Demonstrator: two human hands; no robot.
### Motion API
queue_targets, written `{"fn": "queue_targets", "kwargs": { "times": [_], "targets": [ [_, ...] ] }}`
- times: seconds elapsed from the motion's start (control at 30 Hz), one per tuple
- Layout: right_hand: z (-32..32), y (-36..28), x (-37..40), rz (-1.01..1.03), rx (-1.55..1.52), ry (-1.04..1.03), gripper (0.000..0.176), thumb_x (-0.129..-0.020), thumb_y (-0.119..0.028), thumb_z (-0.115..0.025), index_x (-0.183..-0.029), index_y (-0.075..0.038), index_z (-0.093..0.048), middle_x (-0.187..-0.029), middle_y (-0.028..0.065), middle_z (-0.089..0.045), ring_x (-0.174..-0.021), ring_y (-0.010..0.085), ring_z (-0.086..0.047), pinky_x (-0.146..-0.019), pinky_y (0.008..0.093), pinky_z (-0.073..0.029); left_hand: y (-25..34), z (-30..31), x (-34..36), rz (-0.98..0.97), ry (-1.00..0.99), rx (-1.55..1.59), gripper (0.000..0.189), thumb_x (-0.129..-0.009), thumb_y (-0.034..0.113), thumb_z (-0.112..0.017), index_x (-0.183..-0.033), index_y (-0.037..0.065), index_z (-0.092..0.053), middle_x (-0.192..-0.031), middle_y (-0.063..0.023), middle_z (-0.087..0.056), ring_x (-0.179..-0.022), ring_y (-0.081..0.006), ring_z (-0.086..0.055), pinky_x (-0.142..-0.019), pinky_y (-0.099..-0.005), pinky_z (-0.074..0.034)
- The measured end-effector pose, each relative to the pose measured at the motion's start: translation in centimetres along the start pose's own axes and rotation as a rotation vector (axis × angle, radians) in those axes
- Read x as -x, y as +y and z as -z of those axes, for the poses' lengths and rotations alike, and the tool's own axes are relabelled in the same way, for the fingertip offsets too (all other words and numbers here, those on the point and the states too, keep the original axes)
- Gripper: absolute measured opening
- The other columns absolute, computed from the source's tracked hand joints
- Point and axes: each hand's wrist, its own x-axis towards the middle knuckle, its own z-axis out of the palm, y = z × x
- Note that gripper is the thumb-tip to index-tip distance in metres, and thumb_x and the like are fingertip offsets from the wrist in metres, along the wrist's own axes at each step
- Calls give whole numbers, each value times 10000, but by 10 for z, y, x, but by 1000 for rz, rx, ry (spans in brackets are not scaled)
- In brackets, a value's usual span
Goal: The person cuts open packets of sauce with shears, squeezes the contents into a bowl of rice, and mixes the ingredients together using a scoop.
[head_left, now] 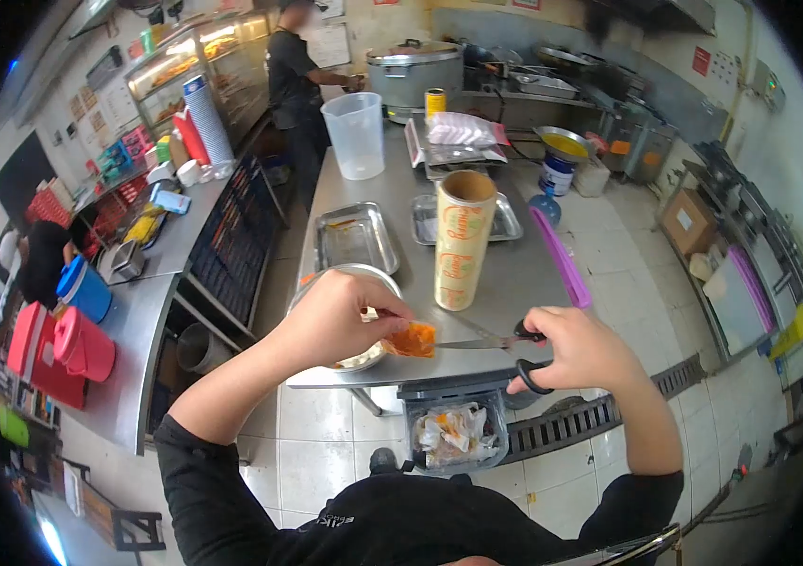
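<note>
Between the thumb and fingers of my left hand (354,321) is a small orange-stained packet (411,341), its contents too small to make out. My right hand (580,351) has its fingers through the black handles of a pair of scissors (477,344). The scissor blades point left, spread apart, with a tip close to the packet. Under my left hand stands a round metal bowl (380,275) with pale food in it, partly hidden by the hand and forearm. A tall printed paper roll (463,245) stands upright just beyond the scissors.
Metal trays (357,241) and a clear plastic jug (354,137) stand on the steel table (326,193). A bin (456,436) with plastic waste sits below the near edge. A purple strip (562,259) lies along the right edge. A co-worker (298,85) stands at the back.
</note>
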Motion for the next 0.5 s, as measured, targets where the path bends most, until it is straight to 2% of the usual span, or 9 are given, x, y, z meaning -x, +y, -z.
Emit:
{"fn": "queue_targets", "kwargs": {
  "times": [0.1,0.2,0.33,0.5],
  "targets": [
    [15,-11,4,24,39,-62,579,-575,-477,-751,-786,19,-539,-741,169,-576,-725,339,-575,-612,393,-443,13,-9,-12,-91,-53,29,125,-705,54,-645,-822,28,-681,-766,-111,-642,-677,-224,-618,-652,-288,-489],
    [29,-25,12,-75,121,-168,576,-587,-478,-739,-792,24,-546,-731,171,-579,-714,341,-585,-614,397,-450,25,-17,-20,-166,-104,67,124,-708,57,-637,-820,26,-680,-774,-106,-635,-675,-218,-619,-649,-287,-491],
    [31,-23,26,-119,146,-180,552,-604,-469,-725,-780,24,-551,-704,170,-579,-683,347,-586,-605,404,-451,32,-30,-27,-194,-156,92,121,-709,69,-645,-818,32,-683,-750,-105,-629,-667,-210,-619,-629,-290,-492],
    [26,-12,40,-114,139,-151,512,-606,-461,-722,-694,11,-546,-661,162,-575,-640,343,-583,-582,405,-452,41,-42,-30,-142,-205,141,96,-705,54,-653,-791,29,-687,-713,-111,-628,-636,-215,-618,-600,-297,-489]
  ]
}}
